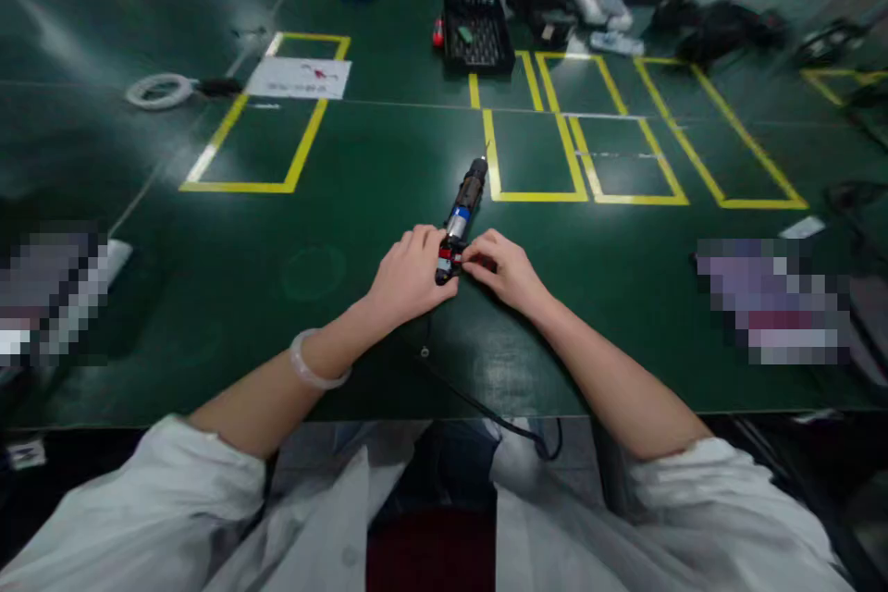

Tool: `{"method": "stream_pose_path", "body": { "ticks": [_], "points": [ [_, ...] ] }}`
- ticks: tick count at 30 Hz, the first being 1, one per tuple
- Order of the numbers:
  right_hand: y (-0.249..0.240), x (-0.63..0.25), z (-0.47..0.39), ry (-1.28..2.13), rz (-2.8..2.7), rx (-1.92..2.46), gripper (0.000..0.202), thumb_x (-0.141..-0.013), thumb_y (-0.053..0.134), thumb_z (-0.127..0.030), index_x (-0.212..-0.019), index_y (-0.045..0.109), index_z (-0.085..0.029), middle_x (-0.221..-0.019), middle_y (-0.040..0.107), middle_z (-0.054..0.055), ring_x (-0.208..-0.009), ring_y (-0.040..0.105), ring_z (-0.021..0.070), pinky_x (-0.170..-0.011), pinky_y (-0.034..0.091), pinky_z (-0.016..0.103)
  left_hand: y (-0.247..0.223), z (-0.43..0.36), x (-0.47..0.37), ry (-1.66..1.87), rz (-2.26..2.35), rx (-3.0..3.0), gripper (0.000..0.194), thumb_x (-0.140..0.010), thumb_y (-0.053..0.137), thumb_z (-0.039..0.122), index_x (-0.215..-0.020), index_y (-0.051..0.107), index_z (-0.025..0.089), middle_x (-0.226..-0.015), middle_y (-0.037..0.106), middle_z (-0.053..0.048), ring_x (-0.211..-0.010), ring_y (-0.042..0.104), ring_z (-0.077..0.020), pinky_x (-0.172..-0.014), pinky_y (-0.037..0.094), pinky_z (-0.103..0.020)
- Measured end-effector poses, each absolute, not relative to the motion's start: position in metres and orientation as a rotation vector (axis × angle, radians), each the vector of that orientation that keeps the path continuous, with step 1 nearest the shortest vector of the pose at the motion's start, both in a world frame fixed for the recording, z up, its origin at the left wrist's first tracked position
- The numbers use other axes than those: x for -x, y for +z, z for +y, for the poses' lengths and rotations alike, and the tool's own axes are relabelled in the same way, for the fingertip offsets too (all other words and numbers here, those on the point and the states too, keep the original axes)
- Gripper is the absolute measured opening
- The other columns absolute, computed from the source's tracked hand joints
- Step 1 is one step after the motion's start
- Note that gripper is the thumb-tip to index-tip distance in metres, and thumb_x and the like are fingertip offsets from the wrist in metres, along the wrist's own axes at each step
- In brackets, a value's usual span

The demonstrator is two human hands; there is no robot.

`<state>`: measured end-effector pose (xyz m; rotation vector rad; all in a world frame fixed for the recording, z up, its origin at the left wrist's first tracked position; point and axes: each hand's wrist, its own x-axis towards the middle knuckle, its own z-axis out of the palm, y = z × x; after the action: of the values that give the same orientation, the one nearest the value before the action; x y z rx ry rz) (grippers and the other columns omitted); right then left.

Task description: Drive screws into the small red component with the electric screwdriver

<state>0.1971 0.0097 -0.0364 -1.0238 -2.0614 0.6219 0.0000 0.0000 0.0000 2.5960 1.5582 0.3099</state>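
Note:
An electric screwdriver [459, 221] with a black front, a blue and silver band and a thin bit lies on the green table, its tip pointing away and slightly right. My left hand [409, 276] is closed around its rear part from the left side. From the right, my right hand [505, 268] pinches at the tool's side near a small red part [445, 254]. What exactly sits between the right fingertips is too small to tell. A black cord [478, 405] runs below my hands and over the table's near edge.
Yellow tape rectangles [537, 197] mark the green table [375, 148]. Toward the back stand a black crate [478, 65] holding a green piece, a red object [437, 33] and a printed sheet [298, 79]. A white cable coil [159, 92] lies left. Blurred-out items flank both sides.

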Motion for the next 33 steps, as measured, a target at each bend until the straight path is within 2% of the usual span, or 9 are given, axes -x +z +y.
{"method": "stream_pose_path", "body": {
  "ticks": [7, 13, 26, 33],
  "points": [
    [-0.032, -0.193, 0.005, 0.552, -2.042, 1.055, 0.009, -0.093, 0.061, -0.022, -0.090, 0.069, -0.019, -0.088, 0.065, 0.005, -0.075, 0.059, 0.0159, -0.073, 0.047, 0.029, 0.001, -0.001, -0.001, 0.299, 1.582, -2.631, 0.059, -0.087, 0.057, 0.038, -0.136, 0.048, 0.007, -0.131, 0.053, -0.019, -0.115, 0.054, -0.0334, -0.095, 0.048, -0.044],
    [-0.026, -0.184, -0.001, 0.513, -2.006, 1.089, 0.011, -0.093, 0.059, -0.026, -0.091, 0.066, -0.019, -0.086, 0.067, 0.004, -0.073, 0.059, 0.0164, -0.073, 0.047, 0.029, -0.005, 0.001, -0.004, 0.306, 1.673, -2.616, 0.054, -0.093, 0.052, 0.045, -0.131, 0.050, 0.006, -0.124, 0.056, -0.021, -0.111, 0.055, -0.0337, -0.092, 0.046, -0.041],
    [-0.026, -0.186, -0.001, 0.603, -1.956, 1.033, 0.009, -0.092, 0.059, -0.025, -0.094, 0.065, -0.018, -0.087, 0.070, 0.003, -0.068, 0.059, 0.0141, -0.068, 0.048, 0.028, -0.007, 0.002, -0.003, 0.311, 1.712, -2.545, 0.058, -0.095, 0.051, 0.046, -0.139, 0.046, 0.008, -0.126, 0.053, -0.020, -0.112, 0.054, -0.0331, -0.092, 0.047, -0.042],
    [-0.031, -0.189, 0.003, 0.660, -1.970, 1.058, 0.011, -0.093, 0.055, -0.023, -0.099, 0.064, -0.019, -0.093, 0.069, 0.005, -0.071, 0.060, 0.0146, -0.067, 0.049, 0.028, 0.003, 0.008, 0.016, 0.253, 1.677, -2.539, 0.064, -0.095, 0.052, 0.045, -0.151, 0.036, 0.018, -0.127, 0.050, -0.017, -0.113, 0.052, -0.0312, -0.089, 0.051, -0.041]
  ]
}}
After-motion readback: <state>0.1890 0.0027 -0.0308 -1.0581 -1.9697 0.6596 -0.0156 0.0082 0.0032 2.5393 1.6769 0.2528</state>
